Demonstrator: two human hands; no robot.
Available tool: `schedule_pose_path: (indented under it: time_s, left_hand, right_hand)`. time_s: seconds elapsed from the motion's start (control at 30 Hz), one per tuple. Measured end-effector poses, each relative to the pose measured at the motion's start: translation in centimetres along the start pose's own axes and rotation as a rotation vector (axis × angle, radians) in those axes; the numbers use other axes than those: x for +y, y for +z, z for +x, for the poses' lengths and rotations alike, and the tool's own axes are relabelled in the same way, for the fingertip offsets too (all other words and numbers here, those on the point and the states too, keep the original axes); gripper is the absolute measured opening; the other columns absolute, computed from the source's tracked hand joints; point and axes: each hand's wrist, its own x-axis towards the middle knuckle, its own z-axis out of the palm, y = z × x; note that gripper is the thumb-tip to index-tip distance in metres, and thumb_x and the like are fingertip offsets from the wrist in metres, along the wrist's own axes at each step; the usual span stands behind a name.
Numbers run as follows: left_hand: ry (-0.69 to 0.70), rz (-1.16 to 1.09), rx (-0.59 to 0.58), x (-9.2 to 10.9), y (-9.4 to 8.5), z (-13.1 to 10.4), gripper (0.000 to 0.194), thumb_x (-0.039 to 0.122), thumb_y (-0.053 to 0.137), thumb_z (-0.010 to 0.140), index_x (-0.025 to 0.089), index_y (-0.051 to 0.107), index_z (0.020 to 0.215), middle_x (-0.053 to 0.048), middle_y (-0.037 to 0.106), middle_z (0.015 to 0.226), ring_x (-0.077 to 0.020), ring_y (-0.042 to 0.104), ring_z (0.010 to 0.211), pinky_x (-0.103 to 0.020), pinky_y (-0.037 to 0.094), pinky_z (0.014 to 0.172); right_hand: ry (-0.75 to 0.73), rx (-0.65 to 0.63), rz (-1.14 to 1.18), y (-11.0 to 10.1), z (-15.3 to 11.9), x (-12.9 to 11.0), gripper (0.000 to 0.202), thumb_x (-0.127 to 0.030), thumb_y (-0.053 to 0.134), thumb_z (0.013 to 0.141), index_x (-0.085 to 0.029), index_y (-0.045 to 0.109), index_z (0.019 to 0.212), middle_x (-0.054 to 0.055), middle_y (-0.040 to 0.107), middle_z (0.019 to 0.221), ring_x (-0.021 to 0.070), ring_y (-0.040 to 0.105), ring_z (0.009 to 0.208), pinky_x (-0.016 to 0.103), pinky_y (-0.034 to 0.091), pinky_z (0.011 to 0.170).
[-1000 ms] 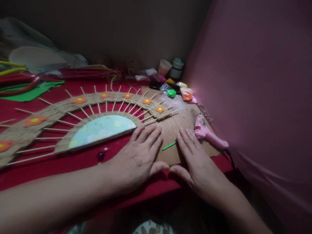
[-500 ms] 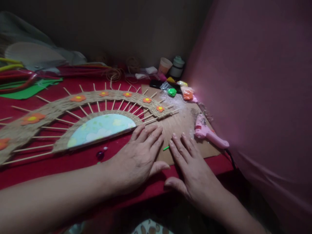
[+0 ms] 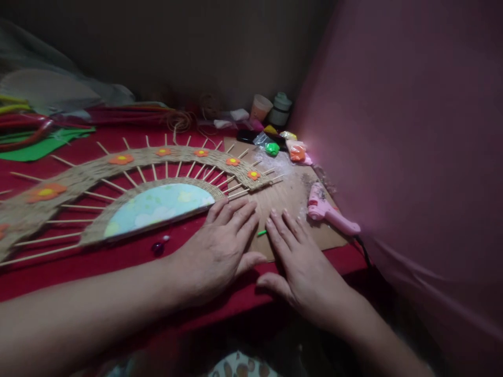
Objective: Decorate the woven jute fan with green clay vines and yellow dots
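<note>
My left hand (image 3: 220, 246) lies flat, fingers spread, across the near edge of a brown cardboard sheet (image 3: 291, 196) and the red cloth. My right hand (image 3: 302, 267) lies flat beside it on the cardboard, fingers apart. Between the two sets of fingers a thin green strip (image 3: 261, 233) shows, mostly covered by the right fingers. Just beyond my left fingertips is a half-round craft piece (image 3: 129, 178) of woven twine, wooden sticks, orange flowers and a pale blue centre.
A pink glue gun (image 3: 330, 212) rests on the cardboard's right side, cord trailing off the table. Small clay packets (image 3: 285, 146), a cup (image 3: 260, 107) and a jar (image 3: 282, 109) stand at the back. Green sheet and red strips lie far left. A pink wall (image 3: 412, 157) closes the right.
My right hand slid left over the green strip, closing the gap to my left hand. The left hand stayed flat in place.
</note>
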Motion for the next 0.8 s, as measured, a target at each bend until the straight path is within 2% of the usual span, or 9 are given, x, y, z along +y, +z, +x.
schedule_pose_path:
  time_s: [0.17,0.4,0.6,0.8]
  left_hand:
    - [-0.027,-0.008,0.026,-0.1,0.0,-0.1,0.057,0.045,0.048,0.09,0.004,0.049,0.13,-0.022,0.045,0.138,-0.0344,0.033,0.128,-0.054,0.027,0.106]
    - [0.019,-0.009,0.042,0.0,-0.1,-0.1,0.054,0.045,0.046,0.091,0.003,0.054,0.124,-0.022,0.049,0.134,-0.0356,0.034,0.128,-0.056,0.028,0.105]
    - [0.07,-0.03,0.075,-0.1,0.1,-0.3,0.05,0.042,0.048,0.091,0.007,0.055,0.125,-0.02,0.049,0.134,-0.034,0.033,0.131,-0.054,0.026,0.108]
    - [0.061,0.007,0.031,-0.1,0.2,-0.4,0.056,0.047,0.045,0.092,0.007,0.052,0.13,-0.019,0.046,0.138,-0.0341,0.032,0.132,-0.054,0.023,0.109]
  right_hand:
    - [-0.019,0.025,0.034,-0.7,1.8,0.6,0.083,-0.061,0.037,0.088,-0.002,0.023,0.145,0.018,0.016,0.153,0.0321,0.008,0.142,0.051,0.019,0.114]
    - [0.037,0.107,0.1,-0.4,-0.8,1.7,0.091,-0.067,0.039,0.084,-0.003,0.021,0.146,0.022,0.018,0.152,0.0293,0.007,0.142,0.053,0.024,0.112]
    - [0.028,0.066,0.094,-0.3,-0.3,1.2,0.09,-0.066,0.04,0.084,-0.002,0.023,0.145,0.022,0.016,0.152,0.0297,0.006,0.142,0.052,0.023,0.112]
    - [-0.03,0.035,0.039,-0.3,0.7,0.5,0.089,-0.064,0.041,0.085,-0.001,0.025,0.144,0.02,0.016,0.152,0.0324,0.008,0.141,0.053,0.02,0.113]
